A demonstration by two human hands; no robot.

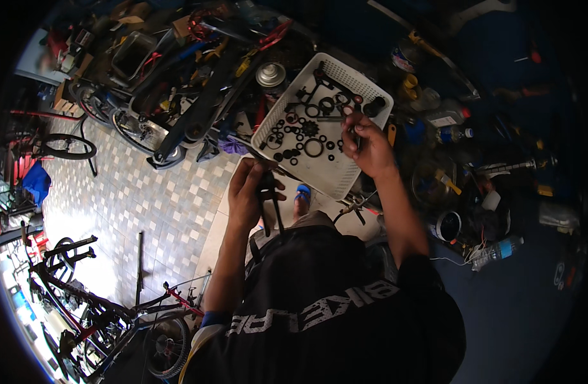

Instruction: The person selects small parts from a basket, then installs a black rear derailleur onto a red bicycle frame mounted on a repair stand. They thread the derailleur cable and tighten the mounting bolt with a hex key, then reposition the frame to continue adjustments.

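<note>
At near left stands a bicycle frame (105, 303); then the left hand (244, 192) grasps a dark two-legged tool (268, 182), legs pointing nearer, probably for steadiness — beyond it, the white basket (335, 174) gathers black round parts (309, 128), its raised sides likely stopping strays; at its right, the right hand (372, 146) hovers, fingers curled — whether on anything, I cannot tell
</note>
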